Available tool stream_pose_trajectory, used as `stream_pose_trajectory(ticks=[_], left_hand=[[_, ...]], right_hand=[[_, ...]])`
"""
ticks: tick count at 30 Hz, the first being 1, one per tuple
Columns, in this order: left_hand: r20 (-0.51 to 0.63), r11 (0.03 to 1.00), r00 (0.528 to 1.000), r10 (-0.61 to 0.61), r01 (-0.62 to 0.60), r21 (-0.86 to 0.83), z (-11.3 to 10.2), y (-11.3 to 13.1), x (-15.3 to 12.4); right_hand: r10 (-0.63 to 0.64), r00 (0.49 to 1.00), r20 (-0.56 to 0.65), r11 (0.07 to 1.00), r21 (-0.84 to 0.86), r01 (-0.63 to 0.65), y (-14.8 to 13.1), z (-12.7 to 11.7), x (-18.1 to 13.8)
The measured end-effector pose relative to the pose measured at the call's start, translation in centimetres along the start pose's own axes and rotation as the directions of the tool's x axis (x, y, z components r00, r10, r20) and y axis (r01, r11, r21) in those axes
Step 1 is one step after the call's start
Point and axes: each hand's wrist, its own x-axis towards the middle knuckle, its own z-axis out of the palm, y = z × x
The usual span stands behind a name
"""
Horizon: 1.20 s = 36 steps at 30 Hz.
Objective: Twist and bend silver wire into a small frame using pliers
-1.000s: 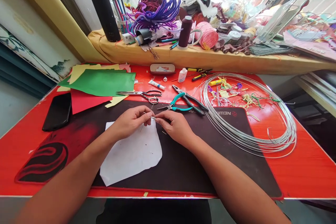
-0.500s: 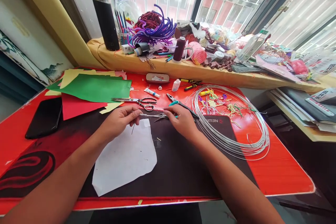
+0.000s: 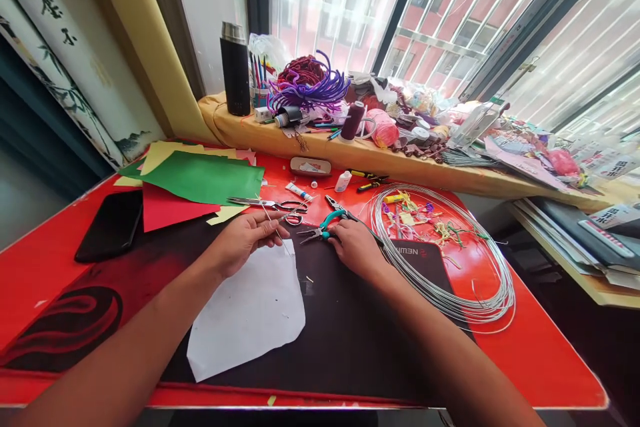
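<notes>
My left hand (image 3: 245, 240) pinches thin pieces of wire (image 3: 270, 210), which cross at its fingertips above a sheet of white paper (image 3: 250, 320). On the dark mat, my right hand (image 3: 356, 247) has its fingers closed at the handles of small teal-handled pliers (image 3: 327, 221); the jaws point left. Behind that hand lies a larger pair of pliers (image 3: 336, 203), partly covered. Scissors (image 3: 280, 205) rest just beyond my left hand, blades toward the coloured paper.
A big coil of wire (image 3: 400, 280) lies at the right, around colourful scraps (image 3: 415, 213). Green paper (image 3: 210, 177) and a black phone (image 3: 107, 227) are at the left. A small white bottle (image 3: 343, 181) stands near the cluttered sill (image 3: 425, 163).
My right hand has left the wire and moved onto the teal-handled pliers. My left hand still holds the wire pieces, now tilted differently. The camera view has shifted.
</notes>
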Motion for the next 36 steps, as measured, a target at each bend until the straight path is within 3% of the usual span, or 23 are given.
stream_pose_trajectory(ticks=[3,5,8,11,14,21,28,34,36], left_hand=[[0.012,0.997,1.0,0.009,-0.008,-0.079,-0.1,0.1,-0.1],[-0.005,0.984,0.998,0.065,-0.065,-0.167,-0.2,0.4,-0.1],[-0.034,0.959,0.988,0.149,-0.153,-0.238,0.0,0.6,-0.1],[0.026,0.961,0.988,0.154,-0.144,-0.238,0.7,0.1,-0.1],[0.116,0.963,0.983,0.14,-0.108,-0.246,1.5,-0.7,-0.2],[0.094,0.967,0.989,0.112,-0.087,-0.24,2.4,-1.5,-0.6],[0.029,0.907,0.994,0.105,-0.083,-0.414,2.9,-1.2,-0.7],[0.005,0.87,0.994,0.109,-0.093,-0.484,3.4,-0.9,-1.1],[-0.008,0.87,0.996,0.09,-0.083,-0.486,3.4,-1.0,-1.1]], right_hand=[[0.079,0.985,-0.151,0.975,0.216,-0.046,-0.1,-0.2,0.1],[0.22,0.954,-0.203,0.885,0.453,-0.108,-0.3,-1.0,0.0],[0.386,0.917,-0.096,0.602,0.78,-0.172,-1.2,-2.5,-0.3],[0.37,0.929,0.03,0.323,0.933,-0.159,-2.9,-3.3,-0.6],[0.314,0.945,0.086,0.167,0.975,-0.145,-5.0,-2.7,-0.8],[0.243,0.958,0.154,0.025,0.986,-0.164,-7.7,-0.6,-0.3],[0.181,0.981,0.065,0.096,0.992,-0.083,-7.8,-0.7,0.3],[0.094,0.985,0.143,-0.206,0.971,-0.121,-8.5,1.4,0.8],[0.076,0.986,0.15,-0.254,0.959,-0.126,-8.8,2.1,0.8]])
